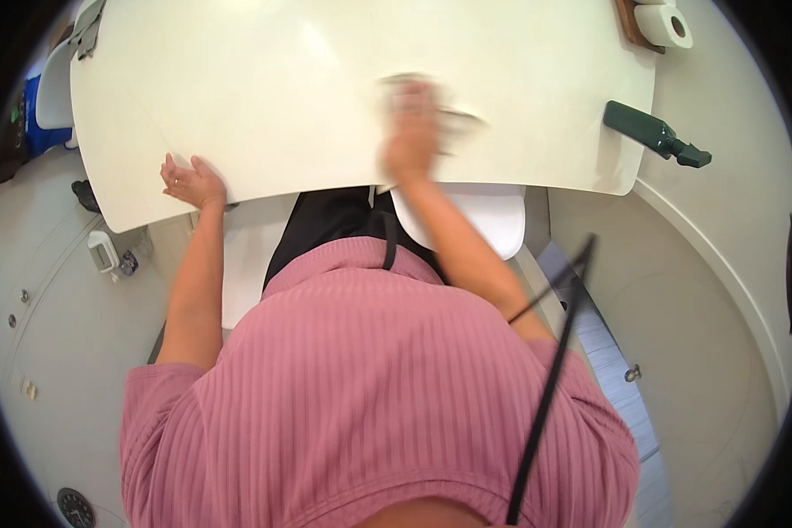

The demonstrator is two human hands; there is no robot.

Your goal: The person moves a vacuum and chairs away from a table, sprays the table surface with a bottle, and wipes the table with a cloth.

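Observation:
A white table (264, 106) stretches across the top of the view. My right hand (411, 132), smeared by motion, presses on a pale cloth (460, 125) with dark edges, lying on the tabletop right of the middle. Cloth shows on both sides of the hand, and its fingers are blurred around it. Near the table's front left edge rests my left hand (194, 183), with a ring on one finger. Its fingers are loosely bent and apart, and nothing is in them.
A dark green spray bottle (642, 130) lies at the table's right edge, its head sticking out past it. Paper rolls (664, 26) sit on a brown holder at the far right corner. White chairs (493, 216) are tucked under the front edge. A black strap (550, 387) hangs at my right.

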